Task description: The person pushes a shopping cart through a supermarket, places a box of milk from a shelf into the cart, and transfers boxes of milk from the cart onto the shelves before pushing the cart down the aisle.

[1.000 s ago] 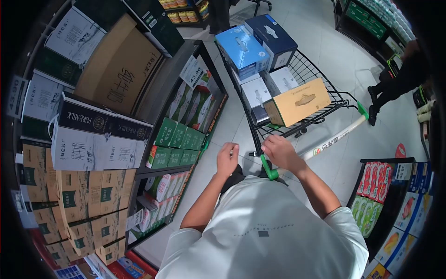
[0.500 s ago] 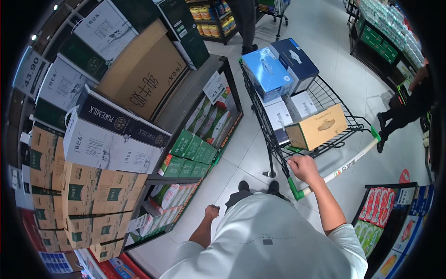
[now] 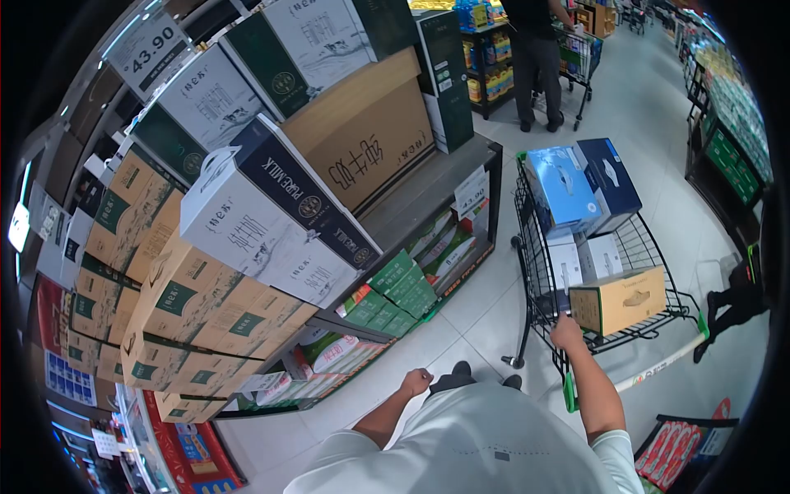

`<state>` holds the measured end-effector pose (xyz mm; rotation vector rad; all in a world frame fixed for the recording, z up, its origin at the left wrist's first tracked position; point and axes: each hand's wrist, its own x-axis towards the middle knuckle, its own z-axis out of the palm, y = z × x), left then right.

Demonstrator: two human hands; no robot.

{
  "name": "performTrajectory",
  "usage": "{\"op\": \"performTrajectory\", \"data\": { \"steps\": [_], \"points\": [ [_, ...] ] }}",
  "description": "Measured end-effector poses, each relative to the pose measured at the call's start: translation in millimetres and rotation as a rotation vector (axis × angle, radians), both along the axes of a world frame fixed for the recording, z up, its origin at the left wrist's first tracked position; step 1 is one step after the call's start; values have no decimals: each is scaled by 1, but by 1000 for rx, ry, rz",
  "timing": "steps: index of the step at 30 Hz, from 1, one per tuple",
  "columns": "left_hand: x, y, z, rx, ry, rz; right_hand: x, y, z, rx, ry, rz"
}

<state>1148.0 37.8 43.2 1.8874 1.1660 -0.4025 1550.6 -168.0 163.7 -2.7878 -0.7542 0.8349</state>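
My right hand (image 3: 566, 333) is closed on the near left rim of a black wire shopping cart (image 3: 652, 239), just ahead of its green corner. Beside that hand, inside the cart, lies a yellow carton (image 3: 619, 301) with a carrying handle. White boxes (image 3: 599, 258) sit behind it. Farther forward are a light blue box (image 3: 562, 189) and a dark blue box (image 3: 609, 183). My left hand (image 3: 417, 381) hangs low near my hip with its fingers curled; no object shows in it. The shelf of milk cartons is nearest to it.
Stacked milk cartons (image 3: 271, 222) and a brown carton (image 3: 370, 136) fill the display shelf (image 3: 461, 177) on the left. A person (image 3: 539, 66) stands with another cart ahead. Another person's legs (image 3: 724, 309) show at the right. A low shelf (image 3: 683, 449) is at the lower right.
The view has swung left, so shelf and cart appear farther right. My right hand has come down from above the cart's corner onto its side rim. My left hand still hangs curled.
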Motion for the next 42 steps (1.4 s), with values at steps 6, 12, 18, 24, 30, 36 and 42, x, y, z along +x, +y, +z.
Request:
{"op": "performTrajectory", "data": {
  "steps": [6,12,18,24,30,36,42],
  "points": [
    [-36,14,5,-49,154,-111,7,18,2,-101,-28,-133],
    [-58,54,-16,79,199,-231,12,15,-33,-19,-29,-200],
    [-43,69,-27,-21,-10,88,11,11,-18,-13,23,-285],
    [-16,51,6,154,-54,3,18,7,-20,-9,42,-239],
    [-19,65,-2,175,18,-114,15,3,-30,47,19,-203],
    [-2,93,-8,195,-39,17,12,0,-25,96,25,-204],
    [47,130,-17,276,-196,-48,26,4,-7,-25,183,-124]
  ]
}}
